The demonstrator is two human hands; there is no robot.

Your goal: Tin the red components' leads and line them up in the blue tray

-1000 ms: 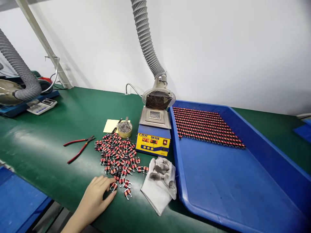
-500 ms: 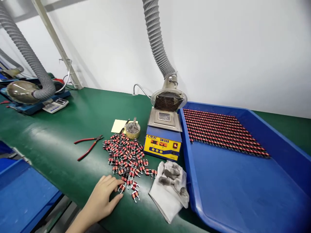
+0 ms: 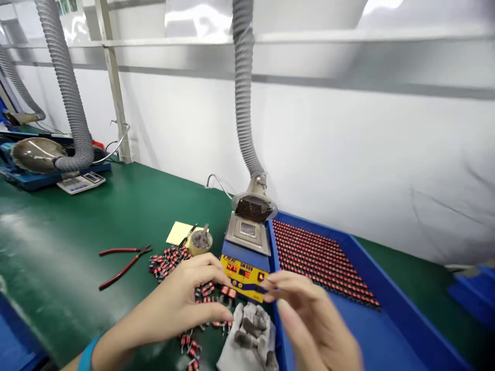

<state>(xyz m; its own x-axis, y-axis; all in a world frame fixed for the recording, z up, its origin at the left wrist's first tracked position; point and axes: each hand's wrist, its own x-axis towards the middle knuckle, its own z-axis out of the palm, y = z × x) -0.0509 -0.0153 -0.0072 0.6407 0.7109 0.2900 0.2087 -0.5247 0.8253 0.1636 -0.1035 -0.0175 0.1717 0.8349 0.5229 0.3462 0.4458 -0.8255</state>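
My left hand (image 3: pixel 193 299) is above the near part of the pile, its thumb and fingertips around a small red-wound coil (image 3: pixel 228 292) with a dark core. Its hold looks like a loose pinch. My right hand (image 3: pixel 315 319) is raised over the tray's left wall, fingers curled and thumb apart, with nothing visible between them; it is slightly blurred. Behind and below my left hand lies a pile of similar coils (image 3: pixel 168 262), partly hidden by it. Between the hands stands a solder pot (image 3: pixel 247 234) with a lit red display.
A blue tray (image 3: pixel 386 288) at right holds rows of coils. Stained grey-white gloves (image 3: pixel 251 335) lie against it. Red-handled cutters (image 3: pixel 126 268), a round tub (image 3: pixel 201 241) of grey residue and yellow paper (image 3: pixel 177 233) lie left. An extraction hose (image 3: pixel 244 103) hangs above the pot.
My view has tilted up. My left hand has lifted from the table with a coil and moved right toward the pot. My right hand has come into view.
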